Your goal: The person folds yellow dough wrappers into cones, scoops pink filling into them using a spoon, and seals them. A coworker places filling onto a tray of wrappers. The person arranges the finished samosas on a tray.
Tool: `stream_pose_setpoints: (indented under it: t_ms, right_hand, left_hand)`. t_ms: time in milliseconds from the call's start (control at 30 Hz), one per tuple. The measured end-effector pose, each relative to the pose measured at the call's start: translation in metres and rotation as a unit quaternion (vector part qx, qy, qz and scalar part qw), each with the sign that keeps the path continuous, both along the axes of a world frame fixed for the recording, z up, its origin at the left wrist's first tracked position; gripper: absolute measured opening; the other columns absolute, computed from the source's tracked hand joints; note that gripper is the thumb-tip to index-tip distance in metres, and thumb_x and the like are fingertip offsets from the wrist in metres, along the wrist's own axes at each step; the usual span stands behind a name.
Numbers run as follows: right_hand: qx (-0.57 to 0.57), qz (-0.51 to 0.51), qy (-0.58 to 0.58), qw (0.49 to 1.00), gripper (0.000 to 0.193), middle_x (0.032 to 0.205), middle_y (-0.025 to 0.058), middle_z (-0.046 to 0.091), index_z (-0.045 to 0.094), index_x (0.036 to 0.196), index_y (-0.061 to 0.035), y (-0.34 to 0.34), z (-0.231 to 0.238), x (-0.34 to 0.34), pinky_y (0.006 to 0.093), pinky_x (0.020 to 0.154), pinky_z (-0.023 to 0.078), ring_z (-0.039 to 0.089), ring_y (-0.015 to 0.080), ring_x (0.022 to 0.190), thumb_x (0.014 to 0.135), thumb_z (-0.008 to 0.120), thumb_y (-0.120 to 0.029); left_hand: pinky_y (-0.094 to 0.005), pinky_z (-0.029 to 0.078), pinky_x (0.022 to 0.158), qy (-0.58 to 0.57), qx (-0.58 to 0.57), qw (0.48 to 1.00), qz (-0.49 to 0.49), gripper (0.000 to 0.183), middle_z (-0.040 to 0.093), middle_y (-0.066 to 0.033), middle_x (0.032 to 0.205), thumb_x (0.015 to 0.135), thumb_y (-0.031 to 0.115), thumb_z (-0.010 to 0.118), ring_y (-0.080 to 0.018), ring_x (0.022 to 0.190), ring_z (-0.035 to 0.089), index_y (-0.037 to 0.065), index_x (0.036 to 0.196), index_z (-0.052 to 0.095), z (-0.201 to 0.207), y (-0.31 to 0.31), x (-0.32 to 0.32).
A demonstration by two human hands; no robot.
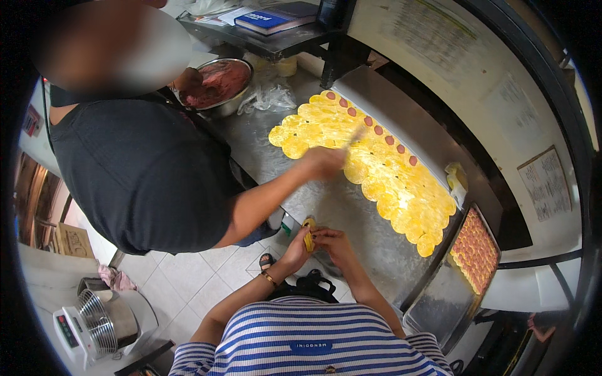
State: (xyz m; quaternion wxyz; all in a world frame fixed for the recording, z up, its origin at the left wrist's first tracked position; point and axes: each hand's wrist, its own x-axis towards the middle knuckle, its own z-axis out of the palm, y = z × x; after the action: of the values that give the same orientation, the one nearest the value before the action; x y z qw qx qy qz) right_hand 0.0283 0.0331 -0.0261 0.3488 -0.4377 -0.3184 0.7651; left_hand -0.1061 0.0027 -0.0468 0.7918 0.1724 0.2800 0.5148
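Just in front of my body, off the table's near edge, my left hand (293, 254) holds a small yellow folded piece (308, 240) in closed fingers. My right hand (333, 247) pinches the same piece from the other side. Its colour matches the overlapping yellow dough rounds (401, 200) spread in a long band on the metal table (342, 222). Along the far edge of that band sits a row of pinkish meat filling dabs (389, 140). Over the rounds, a co-worker's hand (325, 163) holds a slim tool, blurred by motion.
The co-worker in a black shirt (144, 169) stands close at my left, with one arm across the table. A steel bowl (235, 106) of reddish filling is at the back. To the right lies a metal tray (433, 307) with many small topped pieces (475, 250). A mixer (106, 323) stands lower left.
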Motion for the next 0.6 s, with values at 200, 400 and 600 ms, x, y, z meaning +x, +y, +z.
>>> stream_pose_setpoints:
  t_ms: [200, 400, 600]
  right_hand:
    - [-0.044, -0.012, 0.069, 0.997, 0.02, 0.095, 0.0095, 0.062, 0.06, 0.097, 0.001, 0.03, 0.0, -0.023, 0.0314, 0.073, 0.049, 0.06, 0.0201, 0.084, 0.081, 0.057, -0.01]
    - [-0.037, -0.072, 0.193, 0.978, 0.019, 0.093, 0.0073, 0.061, 0.055, 0.099, -0.0031, 0.107, 0.008, -0.046, 0.0332, 0.078, 0.048, 0.059, 0.0198, 0.087, 0.085, 0.053, -0.015]
    - [0.215, -0.217, -0.176, 0.936, 0.023, 0.104, 0.0128, 0.058, 0.053, 0.105, -0.0051, 0.184, -0.009, -0.053, 0.0379, 0.085, 0.044, 0.056, 0.0262, 0.097, 0.083, 0.053, -0.012]
  left_hand:
    - [-0.0437, 0.04, 0.093, -0.063, -0.094, 0.991, 0.065, 0.05, 0.051, -0.0099, 0.12, 0.091, 0.044, 0.035, -0.0241, 0.11, 0.05, 0.008, 0.126, 0.04, 0.012, 0.003, -0.035]
    - [-0.0458, 0.038, 0.098, -0.115, -0.048, 0.985, 0.119, 0.052, 0.046, -0.0112, 0.13, 0.09, 0.045, 0.035, -0.0299, 0.116, 0.047, 0.012, 0.129, 0.04, 0.035, 0.0, -0.089]
    - [-0.0463, 0.037, 0.098, -0.136, -0.046, 0.98, 0.137, 0.053, 0.043, -0.0136, 0.132, 0.089, 0.046, 0.038, -0.034, 0.117, 0.046, 0.013, 0.13, 0.039, 0.038, -0.01, -0.11]
